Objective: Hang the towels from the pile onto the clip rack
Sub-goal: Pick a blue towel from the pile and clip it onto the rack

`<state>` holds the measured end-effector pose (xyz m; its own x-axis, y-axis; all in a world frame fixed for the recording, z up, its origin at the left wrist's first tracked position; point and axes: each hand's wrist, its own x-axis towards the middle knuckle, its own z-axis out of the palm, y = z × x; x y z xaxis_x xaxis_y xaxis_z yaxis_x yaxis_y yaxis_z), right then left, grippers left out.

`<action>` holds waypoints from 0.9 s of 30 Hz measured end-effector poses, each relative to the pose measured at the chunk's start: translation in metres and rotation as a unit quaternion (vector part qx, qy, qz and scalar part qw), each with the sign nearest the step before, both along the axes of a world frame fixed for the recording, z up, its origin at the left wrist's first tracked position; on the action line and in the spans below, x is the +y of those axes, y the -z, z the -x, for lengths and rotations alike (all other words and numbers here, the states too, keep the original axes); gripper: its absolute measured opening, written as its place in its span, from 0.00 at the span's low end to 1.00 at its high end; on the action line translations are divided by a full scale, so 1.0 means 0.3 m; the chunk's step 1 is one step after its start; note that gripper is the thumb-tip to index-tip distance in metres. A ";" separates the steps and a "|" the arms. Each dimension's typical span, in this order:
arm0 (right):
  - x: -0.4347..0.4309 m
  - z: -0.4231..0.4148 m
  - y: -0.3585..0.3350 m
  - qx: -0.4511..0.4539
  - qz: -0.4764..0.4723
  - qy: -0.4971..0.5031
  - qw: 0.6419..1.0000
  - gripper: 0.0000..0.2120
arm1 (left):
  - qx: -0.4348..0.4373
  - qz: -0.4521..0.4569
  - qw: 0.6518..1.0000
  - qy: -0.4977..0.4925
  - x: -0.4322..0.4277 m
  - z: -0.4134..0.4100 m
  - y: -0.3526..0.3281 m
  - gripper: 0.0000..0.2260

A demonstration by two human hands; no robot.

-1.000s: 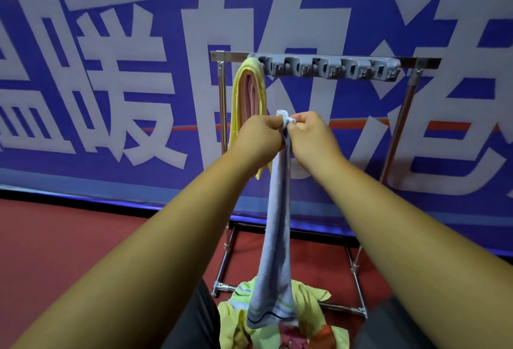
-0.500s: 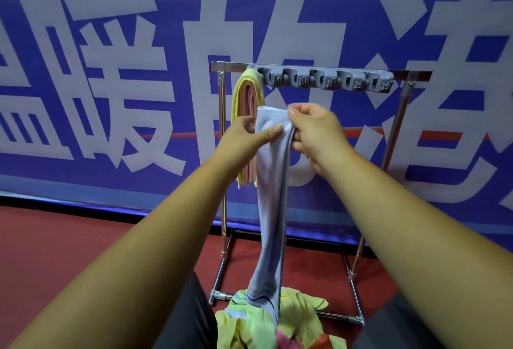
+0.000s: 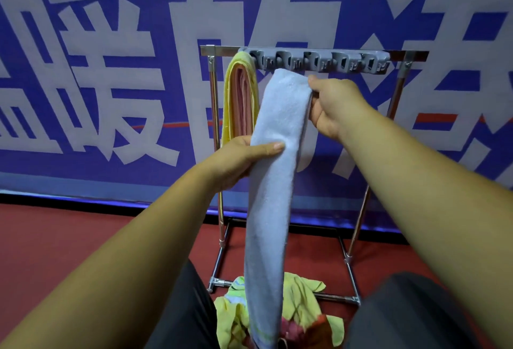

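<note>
Blue banner (image 3: 111, 76) behind, red floor (image 3: 55, 251) below, and a blue towel (image 3: 277, 154) is up in both hands.
It hangs in one long fold, its top right at the clip strip (image 3: 319, 61); touching or not, hard to say. The right hand (image 3: 333, 104) pinches the top corner, fingers tucked behind the cloth. The left hand (image 3: 236, 160) grips lower down, thumb across the front, fingers hidden. The bottom end runs off the lower edge. A yellow towel (image 3: 238, 93) hangs at the left end of the rack (image 3: 213, 51); clipped or draped, I cannot tell. The pile (image 3: 302, 293) sits at the rack's foot, half covered by towel and knees (image 3: 402, 315).
</note>
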<state>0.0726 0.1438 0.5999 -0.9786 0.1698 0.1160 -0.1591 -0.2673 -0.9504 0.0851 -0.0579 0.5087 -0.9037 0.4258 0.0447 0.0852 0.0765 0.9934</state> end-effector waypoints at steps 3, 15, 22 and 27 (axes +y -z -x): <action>0.024 0.005 0.076 -0.044 -0.028 -0.024 0.998 0.19 | 0.004 -0.048 0.999 -0.004 0.034 -0.014 -0.027 0.19; 0.003 -0.040 0.443 -0.112 -0.036 -0.236 0.965 0.38 | -0.035 -0.102 0.989 -0.103 0.043 0.108 -0.025 0.17; 0.040 -0.023 0.603 -0.111 -0.124 -0.245 0.955 0.23 | -0.073 -0.130 0.981 -0.123 0.010 0.180 0.055 0.16; 0.017 0.000 0.697 -0.137 -0.056 -0.220 0.964 0.20 | -0.123 -0.123 0.978 -0.118 0.026 0.227 0.125 0.20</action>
